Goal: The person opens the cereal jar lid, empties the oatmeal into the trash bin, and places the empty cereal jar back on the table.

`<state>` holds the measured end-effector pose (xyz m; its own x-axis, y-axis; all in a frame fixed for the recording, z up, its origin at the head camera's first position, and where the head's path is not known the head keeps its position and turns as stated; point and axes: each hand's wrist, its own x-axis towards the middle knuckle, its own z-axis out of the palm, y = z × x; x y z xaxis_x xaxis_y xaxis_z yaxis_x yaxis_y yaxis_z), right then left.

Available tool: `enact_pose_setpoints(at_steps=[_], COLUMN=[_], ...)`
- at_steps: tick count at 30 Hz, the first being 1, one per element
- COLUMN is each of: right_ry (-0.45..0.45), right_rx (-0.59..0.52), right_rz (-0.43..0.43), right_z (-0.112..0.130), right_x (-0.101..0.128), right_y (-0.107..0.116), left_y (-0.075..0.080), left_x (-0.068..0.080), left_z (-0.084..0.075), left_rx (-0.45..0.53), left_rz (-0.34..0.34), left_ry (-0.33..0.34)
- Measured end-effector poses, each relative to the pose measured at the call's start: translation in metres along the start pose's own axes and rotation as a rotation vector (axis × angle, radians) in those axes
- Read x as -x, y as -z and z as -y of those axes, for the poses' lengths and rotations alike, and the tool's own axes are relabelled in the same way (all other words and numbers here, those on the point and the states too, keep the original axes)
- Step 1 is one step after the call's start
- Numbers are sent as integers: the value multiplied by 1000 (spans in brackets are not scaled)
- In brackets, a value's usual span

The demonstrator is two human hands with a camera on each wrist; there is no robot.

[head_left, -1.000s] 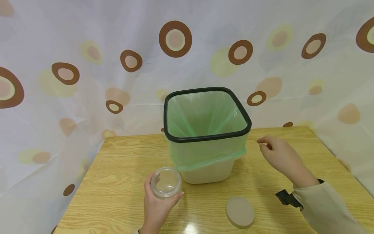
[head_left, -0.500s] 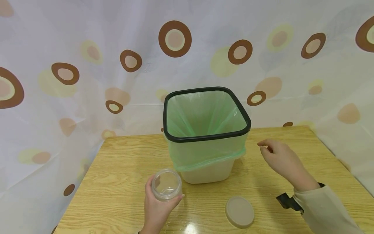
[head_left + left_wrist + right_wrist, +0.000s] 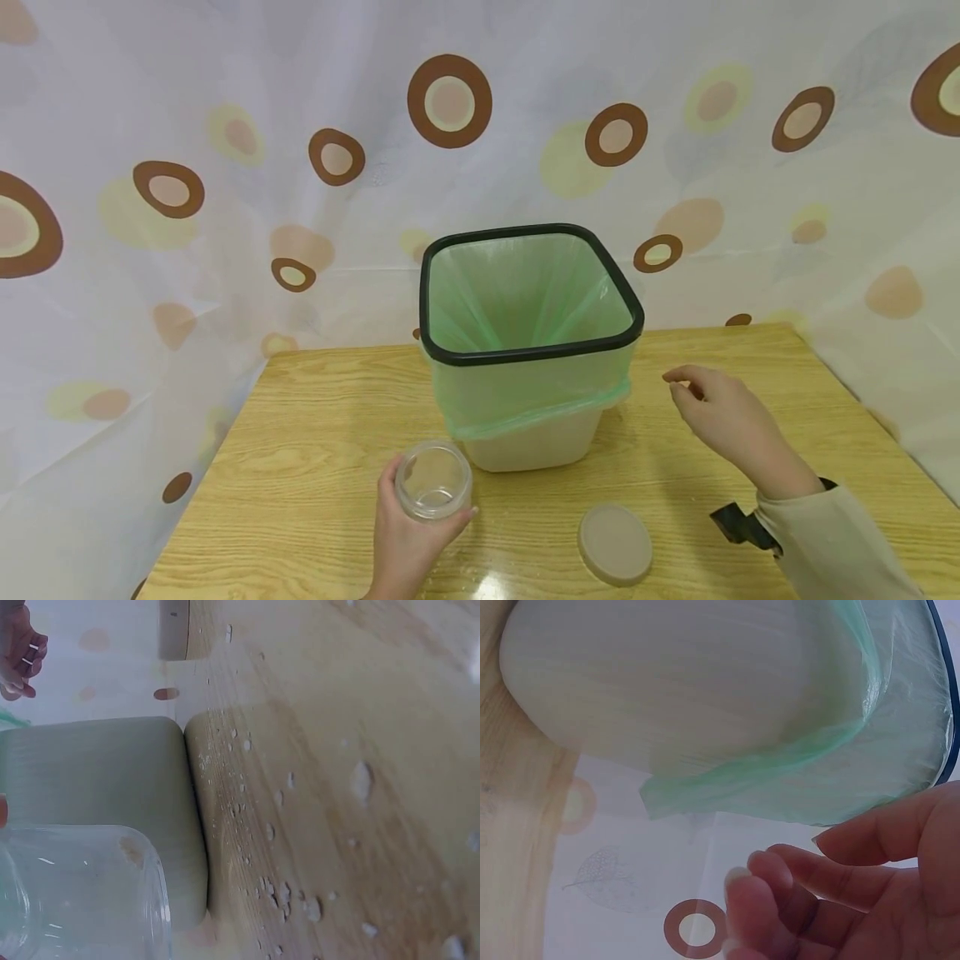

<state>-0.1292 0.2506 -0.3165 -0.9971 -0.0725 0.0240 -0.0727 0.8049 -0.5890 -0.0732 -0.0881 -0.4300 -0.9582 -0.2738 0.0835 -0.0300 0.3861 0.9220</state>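
My left hand (image 3: 408,542) grips an empty clear glass jar (image 3: 432,481) just in front of the bin, mouth up and slightly tilted; the jar (image 3: 75,889) also fills the lower left of the left wrist view. A round beige lid (image 3: 616,542) lies flat on the table near the front edge, between my hands. My right hand (image 3: 720,412) hovers to the right of the bin with loosely curled fingers (image 3: 780,874) and holds nothing. The white bin (image 3: 528,350) has a black rim and a green liner bag (image 3: 765,761).
The wooden table (image 3: 315,433) carries water droplets (image 3: 285,889) near the bin's base. A curtain with brown and yellow circles (image 3: 450,100) closes off the back and both sides. A black wrist strap (image 3: 738,521) sits on my right sleeve.
My left hand has shifted the jar a little toward me and to the right. My right hand has sunk slightly lower beside the bin.
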Motion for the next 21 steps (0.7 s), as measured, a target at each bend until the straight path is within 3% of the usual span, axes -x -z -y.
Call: enact_pose_setpoints(at_steps=[9, 21], right_ry=[-10, -18], right_rx=[-15, -26], right_rz=[12, 32], right_z=[0, -6], right_x=[3, 6], right_y=[-2, -7], left_y=[-2, -6], left_x=[3, 6], left_z=[4, 10], left_rx=[3, 24], left_rz=[41, 103], left_ry=[30, -4])
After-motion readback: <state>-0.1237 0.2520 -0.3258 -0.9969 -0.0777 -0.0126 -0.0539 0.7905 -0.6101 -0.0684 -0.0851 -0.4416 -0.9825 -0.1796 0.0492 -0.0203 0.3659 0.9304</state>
